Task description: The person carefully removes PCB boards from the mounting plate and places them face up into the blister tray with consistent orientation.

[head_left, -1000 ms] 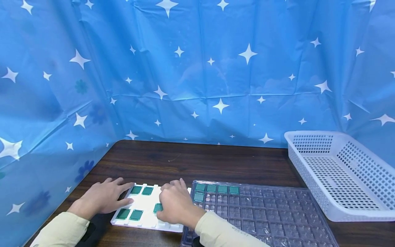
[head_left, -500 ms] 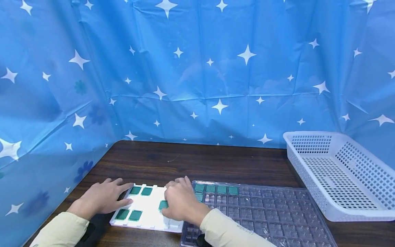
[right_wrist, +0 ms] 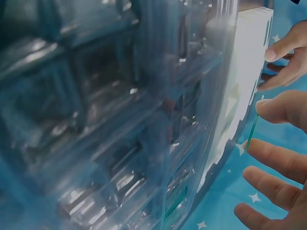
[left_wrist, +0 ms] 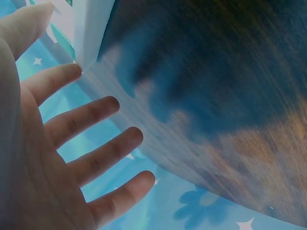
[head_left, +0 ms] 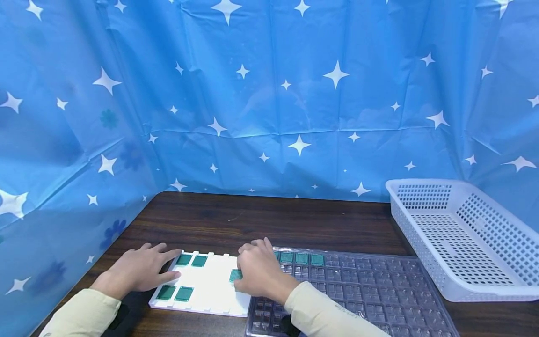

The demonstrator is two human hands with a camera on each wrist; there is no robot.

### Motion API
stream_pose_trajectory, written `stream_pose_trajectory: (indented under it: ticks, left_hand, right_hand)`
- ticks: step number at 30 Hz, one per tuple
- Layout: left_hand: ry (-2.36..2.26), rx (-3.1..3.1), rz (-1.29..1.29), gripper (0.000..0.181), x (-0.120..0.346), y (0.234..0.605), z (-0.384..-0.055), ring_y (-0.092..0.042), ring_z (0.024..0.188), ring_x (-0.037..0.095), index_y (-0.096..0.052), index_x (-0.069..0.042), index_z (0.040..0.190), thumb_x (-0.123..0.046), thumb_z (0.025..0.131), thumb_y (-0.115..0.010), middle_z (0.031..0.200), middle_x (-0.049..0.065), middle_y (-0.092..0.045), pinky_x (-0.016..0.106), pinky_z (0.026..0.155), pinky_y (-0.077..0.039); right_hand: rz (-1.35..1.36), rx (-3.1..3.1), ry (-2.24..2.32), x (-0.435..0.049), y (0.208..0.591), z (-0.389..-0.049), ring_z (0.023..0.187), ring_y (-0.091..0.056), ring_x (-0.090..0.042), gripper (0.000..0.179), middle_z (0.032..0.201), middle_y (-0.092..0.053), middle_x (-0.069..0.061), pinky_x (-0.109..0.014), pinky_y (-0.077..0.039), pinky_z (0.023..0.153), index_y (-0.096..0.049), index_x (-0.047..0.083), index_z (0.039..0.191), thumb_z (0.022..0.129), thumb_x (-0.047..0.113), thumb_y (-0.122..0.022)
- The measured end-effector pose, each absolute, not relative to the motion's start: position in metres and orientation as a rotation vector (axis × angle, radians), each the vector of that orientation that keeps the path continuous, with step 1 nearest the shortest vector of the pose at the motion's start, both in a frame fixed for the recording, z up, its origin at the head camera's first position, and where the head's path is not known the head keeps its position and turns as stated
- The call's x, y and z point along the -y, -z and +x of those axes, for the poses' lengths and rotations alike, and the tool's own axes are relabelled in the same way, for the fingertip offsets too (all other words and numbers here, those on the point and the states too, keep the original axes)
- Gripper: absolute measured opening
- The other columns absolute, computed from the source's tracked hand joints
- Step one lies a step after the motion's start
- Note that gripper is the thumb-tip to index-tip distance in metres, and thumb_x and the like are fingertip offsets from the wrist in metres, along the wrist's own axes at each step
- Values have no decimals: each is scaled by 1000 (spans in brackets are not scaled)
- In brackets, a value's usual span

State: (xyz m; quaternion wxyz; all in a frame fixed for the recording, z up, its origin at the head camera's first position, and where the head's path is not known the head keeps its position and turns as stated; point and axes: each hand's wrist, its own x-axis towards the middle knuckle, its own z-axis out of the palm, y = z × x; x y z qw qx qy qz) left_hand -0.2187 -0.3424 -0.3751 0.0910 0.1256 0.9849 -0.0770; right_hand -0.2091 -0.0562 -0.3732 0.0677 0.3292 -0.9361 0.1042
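My left hand [head_left: 141, 270] rests at the left end of a white tray [head_left: 210, 295], fingers spread, its thumb on the tray's edge. In the left wrist view its fingers are straight and apart. Green square chips [head_left: 184, 294] sit at the tray's left side. My right hand [head_left: 261, 274] pinches a small green chip [head_left: 235, 275] between thumb and index finger, above the tray's right end. From the right wrist view, this chip [right_wrist: 254, 123] shows edge-on as a thin green plate. Beside it lies a clear compartment tray [head_left: 358, 290] with several green chips [head_left: 301, 258] in its back row.
A white perforated basket [head_left: 463, 238] stands at the right of the dark wooden table [head_left: 269, 220]. Blue curtain [head_left: 269, 93] with white stars hangs behind and to the left. The compartment tray fills the table's front right.
My right hand has moved right with the pinched chip, from the middle of the white tray to its right end. The left hand has stayed in place.
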Motion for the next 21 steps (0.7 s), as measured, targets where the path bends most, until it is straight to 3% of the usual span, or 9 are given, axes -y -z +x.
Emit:
stream_pose_trajectory:
  ticks: [7, 16, 21]
  left_hand:
    - [243, -2920, 373, 72, 341, 373, -218, -51, 119, 56, -55, -14, 138, -66, 87, -56, 136, 28, -55, 72, 89, -43]
    - [237, -2920, 374, 73, 341, 372, -218, -52, 119, 55, -55, -15, 138, -66, 87, -56, 136, 27, -55, 71, 89, -43]
    - [234, -2915, 364, 74, 341, 372, -218, -51, 120, 55, -55, -15, 138, -67, 86, -56, 136, 28, -54, 72, 90, -43]
  right_hand:
    - [986, 2832, -317, 49, 373, -211, 126, -56, -29, 38, 123, -69, -1, -59, -33, 114, -49, 19, 49, 77, 26, -75]
    - [966, 2856, -309, 43, 371, -212, 126, -55, -30, 31, 124, -69, -2, -59, -33, 114, -57, 20, 54, 78, 26, -75]
    - [958, 2854, -292, 38, 370, -212, 125, -55, -29, 36, 123, -69, -2, -58, -33, 114, -53, 20, 51, 79, 25, -74]
